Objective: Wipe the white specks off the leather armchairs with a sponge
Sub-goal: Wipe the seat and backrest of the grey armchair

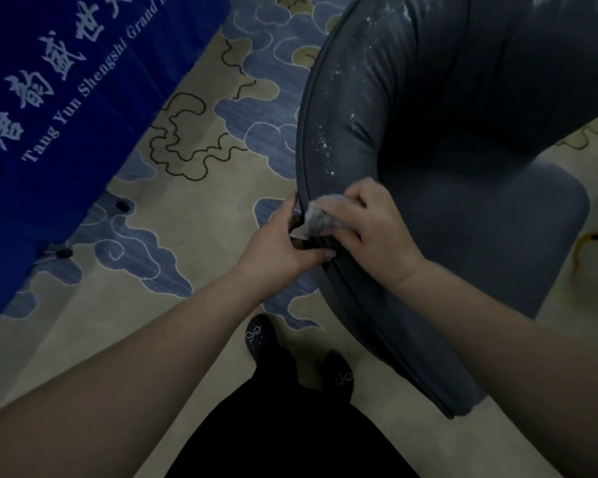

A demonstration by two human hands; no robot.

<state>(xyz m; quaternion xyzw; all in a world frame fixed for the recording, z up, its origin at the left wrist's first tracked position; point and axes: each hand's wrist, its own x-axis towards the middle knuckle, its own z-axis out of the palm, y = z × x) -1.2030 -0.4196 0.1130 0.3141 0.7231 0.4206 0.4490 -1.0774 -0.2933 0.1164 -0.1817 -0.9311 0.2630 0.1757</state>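
1. The sponge point(320, 215) sits on the armchair point(463, 167) rim, clenched under the right hand point(363, 229).
2. The white specks point(325, 143) run along the rim directly beyond that hand.
3. The left hand point(283, 246) pinches the rim's outer piping, apparently steadying it.

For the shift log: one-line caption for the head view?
Right hand presses sponge on speckled armchair while left hand holds its edge.
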